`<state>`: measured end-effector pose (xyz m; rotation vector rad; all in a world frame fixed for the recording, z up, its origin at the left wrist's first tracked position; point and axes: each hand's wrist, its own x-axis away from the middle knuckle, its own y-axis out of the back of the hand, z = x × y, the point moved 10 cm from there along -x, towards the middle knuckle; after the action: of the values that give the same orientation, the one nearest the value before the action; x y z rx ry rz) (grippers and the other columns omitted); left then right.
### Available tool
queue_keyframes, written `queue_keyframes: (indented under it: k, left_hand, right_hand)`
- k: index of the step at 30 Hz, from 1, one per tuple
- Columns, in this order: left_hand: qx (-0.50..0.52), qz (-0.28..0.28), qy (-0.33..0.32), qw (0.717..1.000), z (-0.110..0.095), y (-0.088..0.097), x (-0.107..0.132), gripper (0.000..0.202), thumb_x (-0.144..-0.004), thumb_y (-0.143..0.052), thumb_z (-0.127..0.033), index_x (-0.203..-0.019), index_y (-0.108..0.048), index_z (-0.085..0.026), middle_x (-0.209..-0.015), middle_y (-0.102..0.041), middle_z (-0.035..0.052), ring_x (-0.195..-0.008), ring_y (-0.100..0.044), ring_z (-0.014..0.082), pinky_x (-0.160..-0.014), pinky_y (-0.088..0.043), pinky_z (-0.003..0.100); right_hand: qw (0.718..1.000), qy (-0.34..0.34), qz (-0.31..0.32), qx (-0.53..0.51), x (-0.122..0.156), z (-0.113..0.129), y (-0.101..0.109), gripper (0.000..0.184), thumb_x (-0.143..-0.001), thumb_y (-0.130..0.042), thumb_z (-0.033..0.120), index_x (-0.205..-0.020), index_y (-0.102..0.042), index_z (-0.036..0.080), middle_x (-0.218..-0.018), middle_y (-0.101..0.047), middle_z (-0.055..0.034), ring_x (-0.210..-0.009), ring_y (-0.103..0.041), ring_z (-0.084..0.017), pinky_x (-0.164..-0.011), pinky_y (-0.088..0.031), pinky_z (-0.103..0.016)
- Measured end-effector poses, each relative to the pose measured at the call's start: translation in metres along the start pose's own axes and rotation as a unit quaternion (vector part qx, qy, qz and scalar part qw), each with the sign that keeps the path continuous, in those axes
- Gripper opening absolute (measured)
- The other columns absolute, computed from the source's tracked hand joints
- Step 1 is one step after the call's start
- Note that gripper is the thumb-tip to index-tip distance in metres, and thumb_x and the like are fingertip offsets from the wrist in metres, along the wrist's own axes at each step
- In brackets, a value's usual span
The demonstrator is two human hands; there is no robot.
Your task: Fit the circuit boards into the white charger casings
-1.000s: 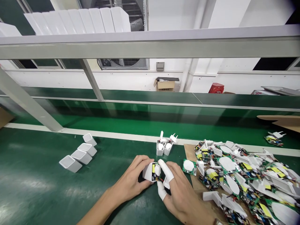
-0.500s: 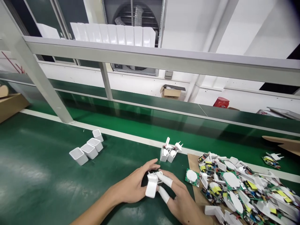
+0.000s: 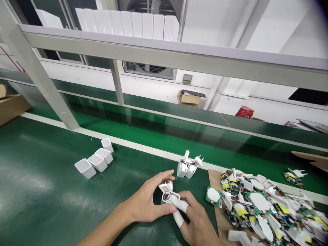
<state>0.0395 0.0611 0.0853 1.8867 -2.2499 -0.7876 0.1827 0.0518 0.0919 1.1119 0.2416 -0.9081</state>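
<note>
Low over the green bench, my left hand (image 3: 145, 201) wraps its thumb and fingers around a white power adapter (image 3: 167, 187). The adapter's lid, bearing plug pins, is tilted up on the far side, and red and dark wires show inside its box-shaped case. My right hand (image 3: 196, 218), wearing white finger cots on two fingers, grips the near right side of the same adapter, with one fingertip at the case opening. Those fingers hide part of the case. Just beyond stand two similar open adapters (image 3: 182, 168) side by side, with parts inside and their lids sticking up.
Several white cases (image 3: 85, 168) stand at the left. A heap of circuit boards (image 3: 258, 201) with white lids lies on cardboard (image 3: 214, 177) at the right, a single board (image 3: 213, 195) beside it. A metal rail (image 3: 164, 54) crosses above the bench.
The adapter has turned in my hands, so its case opening and wires now show and its lid stands at the back. My right fingers have shifted onto the case. The view has tilted slightly down.
</note>
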Motion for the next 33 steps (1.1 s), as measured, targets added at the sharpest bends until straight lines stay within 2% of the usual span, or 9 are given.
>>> queue_keyframes:
  k: [5, 12, 14, 18, 23, 26, 28, 30, 33]
  left_hand:
    - [-0.02, -0.002, -0.011, 1.0, -0.001, 0.003, -0.001, 0.098, -0.083, -0.088, -0.037, -0.163, -0.031, -0.035, -0.145, -0.058, 0.0114, -0.125, -0.063, 0.0297, -0.11, -0.053, 0.05]
    - [-0.018, 0.008, -0.024, 1.0, -0.005, 0.002, -0.002, 0.116, -0.073, -0.097, -0.041, -0.163, -0.026, -0.038, -0.152, -0.047, 0.0129, -0.131, -0.058, 0.0319, -0.111, -0.052, 0.049]
    - [-0.022, 0.015, -0.032, 0.999, -0.008, 0.0, -0.003, 0.098, -0.076, -0.095, -0.036, -0.156, -0.039, -0.034, -0.145, -0.052, 0.0117, -0.124, -0.061, 0.0297, -0.106, -0.054, 0.045]
    - [-0.039, 0.02, -0.024, 0.999, -0.007, -0.001, -0.006, 0.037, -0.084, -0.085, -0.023, -0.113, -0.061, -0.023, -0.114, -0.063, 0.0066, -0.099, -0.066, 0.0229, -0.092, -0.057, 0.037]
    - [-0.042, 0.02, -0.007, 0.999, 0.0, 0.0, -0.007, 0.028, -0.086, -0.082, -0.023, -0.103, -0.06, -0.022, -0.107, -0.064, 0.0042, -0.09, -0.065, 0.0197, -0.084, -0.056, 0.034]
    - [0.004, 0.01, 0.018, 1.0, 0.008, 0.0, -0.005, 0.049, -0.083, -0.087, -0.03, -0.122, -0.058, -0.025, -0.109, -0.064, 0.0032, -0.094, -0.067, 0.0204, -0.087, -0.058, 0.037]
    - [0.031, -0.004, 0.008, 0.999, 0.005, 0.0, -0.003, 0.094, -0.071, -0.097, -0.035, -0.148, -0.044, -0.031, -0.126, -0.06, 0.0064, -0.107, -0.066, 0.0244, -0.095, -0.059, 0.041]
    - [0.004, -0.013, -0.025, 1.0, -0.004, -0.004, -0.001, 0.123, -0.063, -0.102, -0.036, -0.161, -0.027, -0.036, -0.14, -0.052, 0.0101, -0.119, -0.063, 0.0286, -0.102, -0.058, 0.046]
    - [-0.087, -0.022, -0.073, 0.993, -0.022, -0.012, 0.002, 0.104, -0.082, -0.09, -0.031, -0.163, -0.025, -0.038, -0.132, -0.057, 0.0091, -0.114, -0.063, 0.0279, -0.099, -0.058, 0.045]
  right_hand:
    - [0.998, 0.046, -0.037, 0.027, 0.006, 0.003, -0.002, 0.054, -0.093, -0.05, 0.0, -0.144, -0.05, 0.016, -0.133, -0.062, -0.019, -0.122, -0.068, -0.027, -0.095, -0.064, -0.037]
    - [0.998, 0.048, -0.046, 0.007, 0.003, 0.008, 0.006, 0.047, -0.09, -0.05, -0.001, -0.132, -0.059, 0.017, -0.125, -0.063, -0.0179, -0.109, -0.071, -0.026, -0.086, -0.066, -0.037]
    - [0.999, 0.032, -0.03, 0.006, 0.002, 0.006, 0.003, 0.043, -0.091, -0.049, 0.0, -0.128, -0.061, 0.019, -0.121, -0.065, -0.0163, -0.103, -0.072, -0.025, -0.082, -0.066, -0.035]
    - [0.999, 0.006, -0.033, 0.009, 0.001, 0.0, 0.001, 0.042, -0.094, -0.05, 0.003, -0.132, -0.058, 0.019, -0.114, -0.067, -0.0133, -0.095, -0.073, -0.022, -0.079, -0.066, -0.032]
    - [0.999, -0.028, 0.024, 0.023, 0.002, -0.006, -0.008, 0.042, -0.097, -0.048, 0.008, -0.136, -0.061, 0.021, -0.113, -0.067, -0.0129, -0.096, -0.073, -0.024, -0.081, -0.066, -0.036]
    - [0.994, -0.089, 0.008, -0.06, 0.002, -0.017, -0.007, 0.034, -0.1, -0.051, 0.017, -0.129, -0.067, 0.022, -0.112, -0.07, -0.0122, -0.097, -0.073, -0.024, -0.083, -0.065, -0.037]
    - [0.962, -0.184, -0.03, -0.2, 0.006, -0.037, -0.009, 0.029, -0.103, -0.054, 0.032, -0.124, -0.07, 0.022, -0.109, -0.073, -0.0119, -0.093, -0.074, -0.024, -0.081, -0.066, -0.038]
    - [0.876, -0.295, -0.054, -0.378, 0.016, -0.056, -0.023, 0.038, -0.101, -0.058, 0.05, -0.118, -0.073, 0.02, -0.103, -0.076, -0.0123, -0.084, -0.075, -0.026, -0.074, -0.066, -0.041]
    - [0.744, -0.376, -0.07, -0.548, 0.026, -0.061, -0.044, 0.052, -0.09, -0.069, 0.065, -0.11, -0.075, 0.017, -0.092, -0.078, -0.0134, -0.077, -0.076, -0.03, -0.069, -0.065, -0.048]
